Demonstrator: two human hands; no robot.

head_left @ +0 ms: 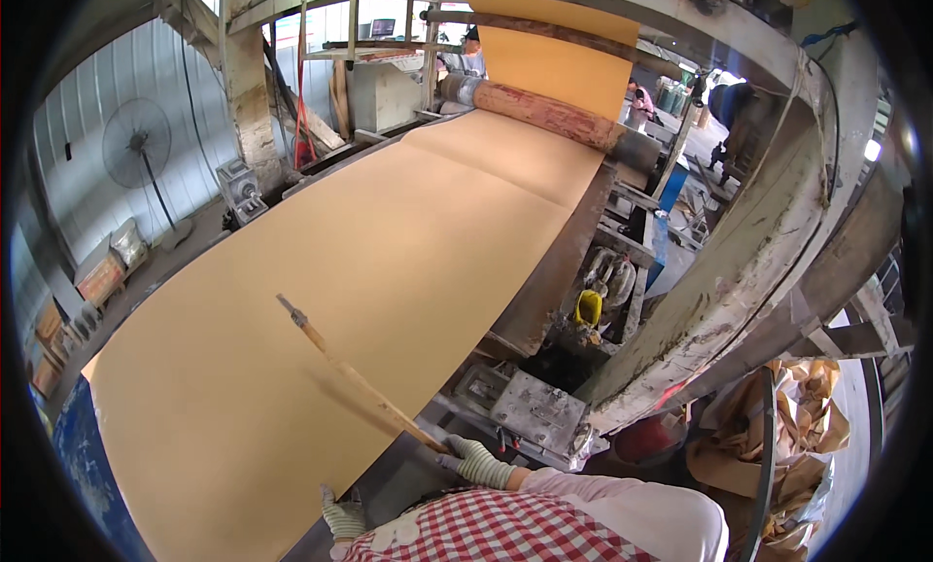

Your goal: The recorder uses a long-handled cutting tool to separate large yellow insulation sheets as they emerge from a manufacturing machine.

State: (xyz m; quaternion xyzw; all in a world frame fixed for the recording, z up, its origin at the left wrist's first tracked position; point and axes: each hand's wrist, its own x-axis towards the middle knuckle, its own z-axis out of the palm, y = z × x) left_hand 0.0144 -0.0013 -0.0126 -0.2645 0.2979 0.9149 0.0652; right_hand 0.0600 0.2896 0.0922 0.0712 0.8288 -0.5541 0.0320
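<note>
My right hand (478, 463), in a striped knit glove with grey fingers, is closed around the lower end of a long wooden stick (358, 375). The stick slants up and left over a wide tan sheet of paper (389, 251), casting a shadow on it; its far end has a narrow grey tip. At the sheet's near edge is my left hand (342, 515), gloved the same way, with finger and thumb apart. It touches or nearly touches the edge; its lower part is hidden by my red-and-white checked apron (496, 528).
A reddish roller (544, 115) crosses the far end beneath a hanging tan sheet (554, 52). On the right stand a dirty curved machine frame (719, 270), a metal box (539, 406) and a yellow container (588, 308). A fan (138, 144) stands left; people are in the background.
</note>
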